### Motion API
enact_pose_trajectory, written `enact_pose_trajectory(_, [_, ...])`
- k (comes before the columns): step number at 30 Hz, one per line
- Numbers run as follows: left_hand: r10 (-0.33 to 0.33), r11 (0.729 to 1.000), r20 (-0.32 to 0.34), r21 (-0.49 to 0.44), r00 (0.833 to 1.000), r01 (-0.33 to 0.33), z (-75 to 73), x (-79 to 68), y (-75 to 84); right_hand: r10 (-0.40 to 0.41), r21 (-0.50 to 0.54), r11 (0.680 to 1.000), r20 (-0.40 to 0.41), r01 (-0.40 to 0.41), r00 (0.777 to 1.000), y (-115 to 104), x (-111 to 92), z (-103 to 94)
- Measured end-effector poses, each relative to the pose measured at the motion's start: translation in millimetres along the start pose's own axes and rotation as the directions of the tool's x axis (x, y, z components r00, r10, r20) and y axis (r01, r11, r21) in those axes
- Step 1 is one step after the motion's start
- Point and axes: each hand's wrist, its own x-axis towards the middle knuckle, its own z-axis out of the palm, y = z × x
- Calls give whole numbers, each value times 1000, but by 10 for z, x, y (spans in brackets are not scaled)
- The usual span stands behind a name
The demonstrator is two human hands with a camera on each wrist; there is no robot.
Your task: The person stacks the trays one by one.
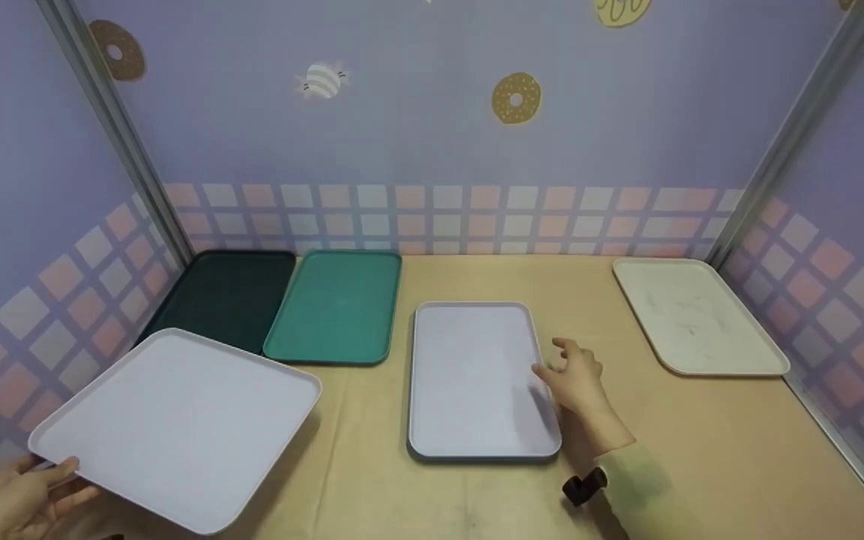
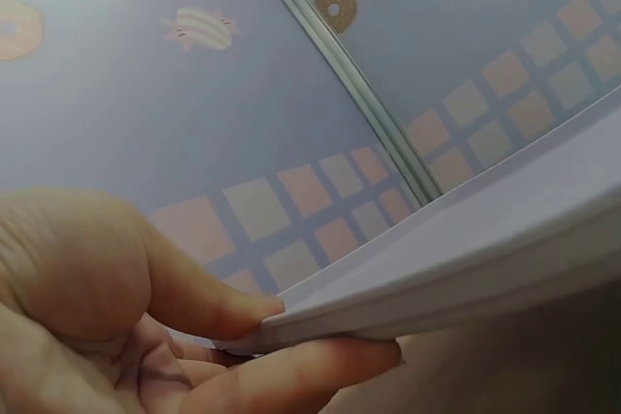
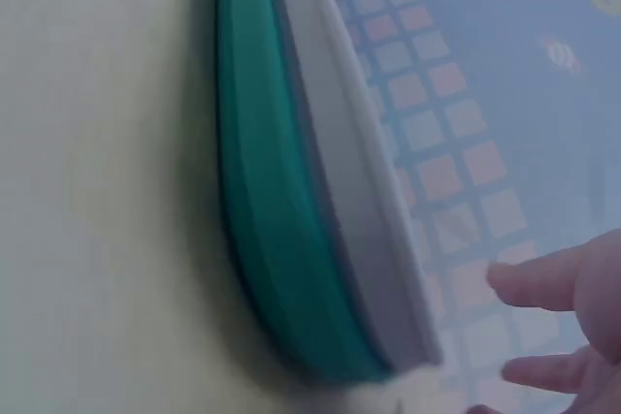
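My left hand (image 1: 23,495) pinches one corner of a white tray (image 1: 177,427), thumb on the rim and fingers underneath. That tray is held tilted at the front left, overlapping the black tray in the head view. In the middle of the table lies another white tray (image 1: 477,382), stacked on a teal tray (image 3: 267,191) whose side shows in the right wrist view. By the right edge of this stack, my right hand (image 1: 580,381) has its fingers spread and holds nothing; its thumb is right at the rim.
At the back left, a black tray (image 1: 233,292) and a green tray (image 1: 338,307) lie side by side. A cream tray (image 1: 702,319) lies at the back right by the wall. Patterned walls enclose the beige table (image 1: 372,480) on the left, back and right.
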Motion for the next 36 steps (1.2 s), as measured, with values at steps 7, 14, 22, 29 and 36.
enact_pose_trajectory(7, [54,991,29,120,998,-57,588,-147,247,-107,244,966,98,81,989,-347,16,223])
enact_pose_trajectory(14, [148,971,136,165,980,-170,1115,-84,354,-115,526,827,505,-200,855,-806,-46,457])
enact_pose_trajectory(22, [193,949,259,194,946,-247,1582,125,390,-122,566,735,651,-372,750,-1135,-103,773])
enact_pose_trajectory(29, [176,943,311,220,934,-251,1915,200,413,-101,601,706,609,-374,787,-1200,-153,952])
enact_pose_trajectory(36, [176,970,251,123,952,-212,2176,228,457,-128,658,667,562,-348,817,-1123,-133,906])
